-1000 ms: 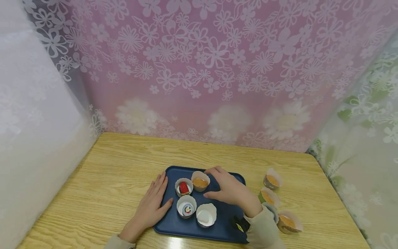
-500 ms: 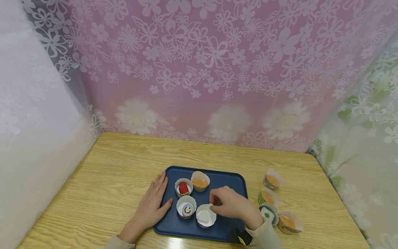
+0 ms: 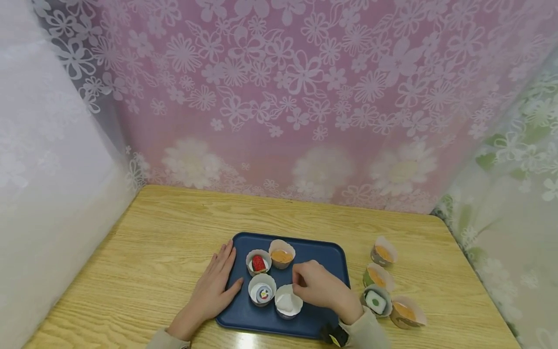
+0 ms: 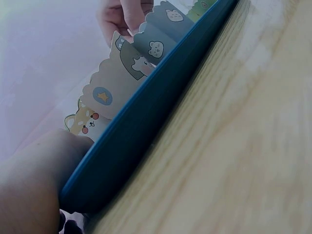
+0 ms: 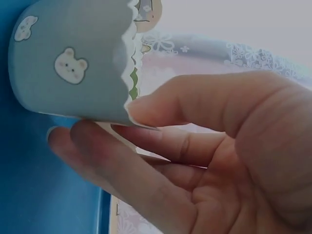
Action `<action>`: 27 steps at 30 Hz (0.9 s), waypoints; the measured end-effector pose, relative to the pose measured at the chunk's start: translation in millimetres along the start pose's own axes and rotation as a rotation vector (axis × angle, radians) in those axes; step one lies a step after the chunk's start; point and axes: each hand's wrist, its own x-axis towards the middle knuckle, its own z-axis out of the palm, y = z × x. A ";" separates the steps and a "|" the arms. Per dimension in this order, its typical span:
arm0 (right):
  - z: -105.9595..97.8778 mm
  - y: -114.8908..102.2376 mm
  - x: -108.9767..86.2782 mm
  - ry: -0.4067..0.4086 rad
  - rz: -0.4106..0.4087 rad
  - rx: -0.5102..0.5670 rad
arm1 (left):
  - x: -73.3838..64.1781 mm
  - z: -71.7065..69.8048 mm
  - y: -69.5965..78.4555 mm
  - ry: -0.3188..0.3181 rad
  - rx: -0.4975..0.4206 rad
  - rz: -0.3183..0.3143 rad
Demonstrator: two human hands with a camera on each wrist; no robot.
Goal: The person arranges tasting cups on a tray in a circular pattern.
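The right hand (image 3: 320,290) lay over the near right part of the blue tray (image 3: 324,252), its thumb and fingers pinching the rim of a white paper cup (image 3: 287,301) that stood on the tray's near edge. In the right wrist view the thumb (image 5: 195,105) pressed the cup's scalloped wall (image 5: 73,63) from outside while the other fingers (image 5: 112,165) curled beneath it, so the hand gripped the cup.

The left hand (image 3: 213,290) rested flat, fingers straight and relaxed, on the desk (image 3: 152,252) with its fingertips over the tray's left rim; it held nothing. The left wrist view showed the tray's edge (image 4: 161,117) close up, with the printed cup walls rising behind it.

Three more cups sat on the tray: one with a red piece (image 3: 258,262), one with an orange filling (image 3: 281,254) just beside it, and one with a small round piece (image 3: 262,290) touching the gripped cup's left side.

On the desk right of the tray stood four further cups: two with orange filling (image 3: 383,251) (image 3: 376,276) one behind the other, one holding a white and green piece (image 3: 376,300) near the right wrist, and another orange one (image 3: 405,311) just beside that. A pink flowered curtain (image 3: 279,97) hung behind the desk.
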 end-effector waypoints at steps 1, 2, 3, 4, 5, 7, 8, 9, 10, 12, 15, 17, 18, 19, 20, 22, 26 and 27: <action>0.2 -0.2 0.3 0.002 0.001 -0.001 | 0.2 0.1 0.0 -0.001 -0.001 -0.001; 0.3 -0.5 0.4 0.003 0.004 -0.002 | 0.4 -0.1 0.2 -0.002 -0.002 -0.002; 0.2 -0.8 0.5 0.003 0.007 -0.006 | 0.4 -0.3 0.3 -0.002 -0.002 -0.003; 0.0 -1.0 0.6 0.002 0.012 -0.010 | 0.5 -0.4 0.5 -0.003 0.000 -0.004; -0.2 -1.1 0.5 0.002 0.012 -0.013 | 0.6 -0.6 0.7 -0.002 0.002 -0.005; -0.8 -0.7 0.3 -0.003 0.020 -0.018 | 0.5 -1.1 1.3 -0.003 0.006 -0.005; -1.3 -0.4 0.2 -0.005 0.024 -0.020 | 0.5 -1.5 1.7 -0.003 0.008 -0.005; -1.7 0.1 0.0 -0.006 0.026 -0.021 | 0.5 -1.6 1.9 -0.003 0.010 -0.005; -1.9 0.7 -0.1 -0.007 0.026 -0.020 | 0.5 -1.7 2.1 -0.003 0.012 -0.005; -2.3 1.6 -0.4 -0.011 0.029 -0.013 | 0.6 -1.9 2.4 -0.004 0.011 -0.006; -2.0 1.7 -0.6 -0.015 0.022 0.001 | 0.5 -1.9 2.5 -0.004 0.007 -0.005; -1.5 0.8 -0.5 -0.017 0.013 0.014 | 0.5 -1.9 2.4 -0.003 0.004 -0.004; -1.2 0.3 -0.3 -0.017 0.008 0.019 | 0.4 -1.9 2.4 -0.003 0.002 -0.004; -1.0 -0.4 -0.2 -0.016 0.003 0.023 | 0.4 -1.8 2.5 -0.003 0.001 -0.004; -0.9 -1.1 -0.2 -0.014 -0.002 0.027 | 0.3 -1.8 2.5 -0.003 0.000 -0.004; -1.1 -2.3 -0.5 -0.012 -0.011 0.035 | 0.3 -1.7 2.5 -0.005 0.001 -0.005; -2.7 -3.3 -2.0 -0.014 -0.025 0.038 | 0.2 -1.3 2.7 -0.006 0.002 -0.006; -3.3 -3.0 -2.7 -0.017 -0.026 0.038 | 0.1 -1.2 2.8 -0.008 0.002 -0.007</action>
